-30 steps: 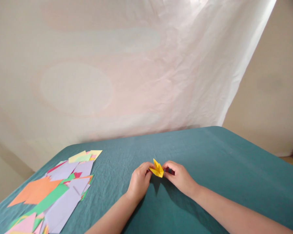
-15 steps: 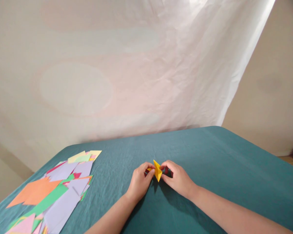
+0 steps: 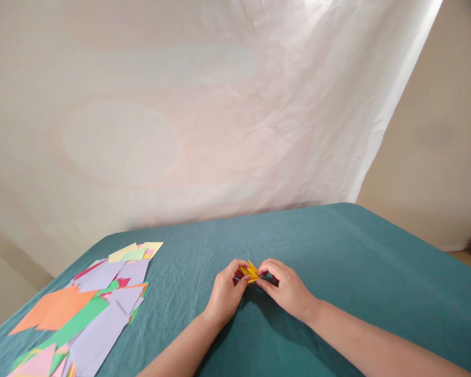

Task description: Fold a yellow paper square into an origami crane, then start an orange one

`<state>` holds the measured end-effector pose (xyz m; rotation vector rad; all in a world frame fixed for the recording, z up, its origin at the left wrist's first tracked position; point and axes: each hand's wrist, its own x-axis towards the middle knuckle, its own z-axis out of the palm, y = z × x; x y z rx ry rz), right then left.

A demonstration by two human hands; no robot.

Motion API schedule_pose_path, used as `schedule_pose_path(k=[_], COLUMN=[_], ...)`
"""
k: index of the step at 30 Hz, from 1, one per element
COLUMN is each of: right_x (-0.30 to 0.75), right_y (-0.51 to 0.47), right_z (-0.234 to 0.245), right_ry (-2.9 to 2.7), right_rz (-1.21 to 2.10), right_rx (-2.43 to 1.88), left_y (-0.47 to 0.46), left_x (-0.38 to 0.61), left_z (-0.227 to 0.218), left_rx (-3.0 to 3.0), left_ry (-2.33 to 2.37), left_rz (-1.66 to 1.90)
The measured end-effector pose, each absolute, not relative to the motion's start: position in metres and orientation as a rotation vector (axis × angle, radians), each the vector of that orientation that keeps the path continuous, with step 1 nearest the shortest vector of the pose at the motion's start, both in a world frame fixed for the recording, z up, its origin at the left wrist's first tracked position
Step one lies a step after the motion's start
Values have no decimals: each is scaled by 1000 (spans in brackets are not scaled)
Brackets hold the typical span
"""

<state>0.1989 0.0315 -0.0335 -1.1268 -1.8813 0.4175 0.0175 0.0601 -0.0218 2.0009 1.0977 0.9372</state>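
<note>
A small folded piece of yellow paper [image 3: 250,272] is held just above the teal tablecloth [image 3: 357,251] near the middle of the table. My left hand [image 3: 224,294] pinches its left side with thumb and fingertips. My right hand [image 3: 286,289] pinches its right side the same way. Both hands have their fingers curled in on the paper, and most of it is hidden between the fingertips.
A loose pile of coloured paper sheets [image 3: 90,309], lilac, orange, green, pink and yellow, lies at the left of the table. A crumpled white sheet [image 3: 204,115] hangs as a backdrop behind the table's far edge.
The yellow paper stood up as a pointed shape between my fingers; now it is pressed flatter and smaller. Both hands have closed in on it and barely shifted.
</note>
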Motion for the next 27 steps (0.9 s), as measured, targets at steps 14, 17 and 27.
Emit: schedule_pose_path(k=[14,17,27], right_x=[201,200,200], right_y=[34,33,37], right_z=[-33,-34,-35], right_ry=[-1740,-1736,-1565], right_rz=[574,623,915], right_rx=[-1147,-1168,-1109], left_y=[62,61,60], left_x=[22,22,25], left_z=[-27,-28,-30], left_rx=[1630,1664,1646], left_ry=[949,1014,1039], left_rz=[991,965,1014])
